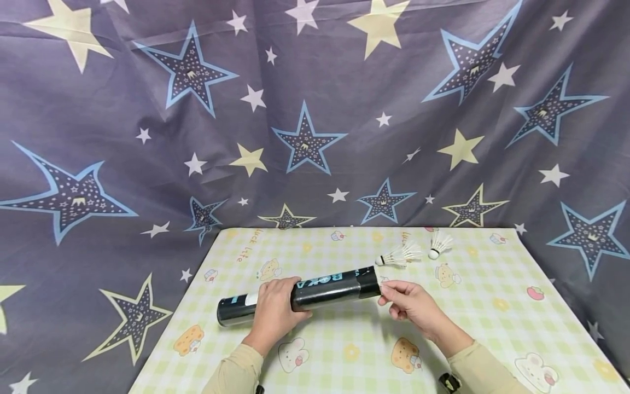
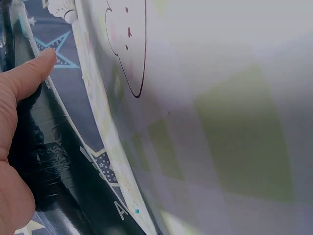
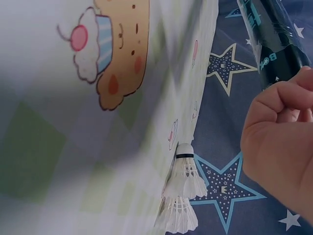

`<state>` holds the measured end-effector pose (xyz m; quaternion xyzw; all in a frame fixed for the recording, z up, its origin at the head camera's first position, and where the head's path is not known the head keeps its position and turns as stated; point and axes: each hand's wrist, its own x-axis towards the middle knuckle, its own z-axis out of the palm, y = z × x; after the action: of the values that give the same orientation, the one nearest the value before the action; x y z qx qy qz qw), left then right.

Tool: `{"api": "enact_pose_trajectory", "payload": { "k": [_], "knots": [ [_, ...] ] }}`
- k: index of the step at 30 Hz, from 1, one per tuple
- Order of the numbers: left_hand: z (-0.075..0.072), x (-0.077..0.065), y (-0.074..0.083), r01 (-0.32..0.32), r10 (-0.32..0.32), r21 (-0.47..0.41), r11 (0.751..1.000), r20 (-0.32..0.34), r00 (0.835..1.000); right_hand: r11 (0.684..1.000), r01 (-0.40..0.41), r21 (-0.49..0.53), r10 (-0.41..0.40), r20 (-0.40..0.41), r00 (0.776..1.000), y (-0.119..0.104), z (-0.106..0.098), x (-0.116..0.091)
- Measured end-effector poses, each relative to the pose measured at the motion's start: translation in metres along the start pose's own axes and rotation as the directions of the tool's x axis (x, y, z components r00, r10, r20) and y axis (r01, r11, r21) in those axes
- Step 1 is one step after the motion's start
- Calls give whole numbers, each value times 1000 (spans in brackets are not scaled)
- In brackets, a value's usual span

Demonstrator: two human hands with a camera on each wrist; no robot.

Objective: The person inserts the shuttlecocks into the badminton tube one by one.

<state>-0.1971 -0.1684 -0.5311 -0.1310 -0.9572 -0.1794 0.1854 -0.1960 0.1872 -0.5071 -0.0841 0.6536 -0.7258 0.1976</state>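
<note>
While the checked tabletop (image 1: 339, 377) was spread out below, a long dark tube (image 1: 327, 291) was held across its middle, with one end pointed to the left edge and the other, which seemed tipped up a little, to the right edge. It could not be told if the low end was rested on the tabletop. The tube was judged to be light and stiff, but slippery on its shiny skin, so it was best held near the middle. Just left of there, it was wrapped by the left hand's (image 1: 276, 306) bent fingers and thumb. Its right end was pinched by the right hand (image 1: 413, 306), with the fingers curled; whether something inside was held too could not be seen. Near the far edge, toward the right corner, a white shuttlecock (image 1: 401, 255) and another shuttlecock (image 1: 439, 244) were seen. Their feathers were judged to be easily bent, so they were best picked up by the round tips.
</note>
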Motion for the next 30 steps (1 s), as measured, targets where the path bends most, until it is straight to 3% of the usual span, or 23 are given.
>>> {"api": "enact_pose_trajectory", "payload": {
  "k": [9, 14, 22, 30],
  "knots": [
    [0, 1, 3, 10, -10, 6, 1000, -30, 999, 999, 18, -44, -19, -11, 1000, 2, 7, 0],
    [-1, 2, 6, 5, -5, 9, 1000, -11, 1000, 997, 18, -78, -20, -23, 1000, 7, 11, 2],
    [0, 1, 7, 15, -14, 8, 1000, -12, 1000, 994, 45, -100, -42, 32, 999, 7, 11, 2],
    [2, 0, 9, -3, 3, 4, 1000, -33, 999, 993, 10, -119, 2, 94, 996, 7, 12, 1]
  ]
}}
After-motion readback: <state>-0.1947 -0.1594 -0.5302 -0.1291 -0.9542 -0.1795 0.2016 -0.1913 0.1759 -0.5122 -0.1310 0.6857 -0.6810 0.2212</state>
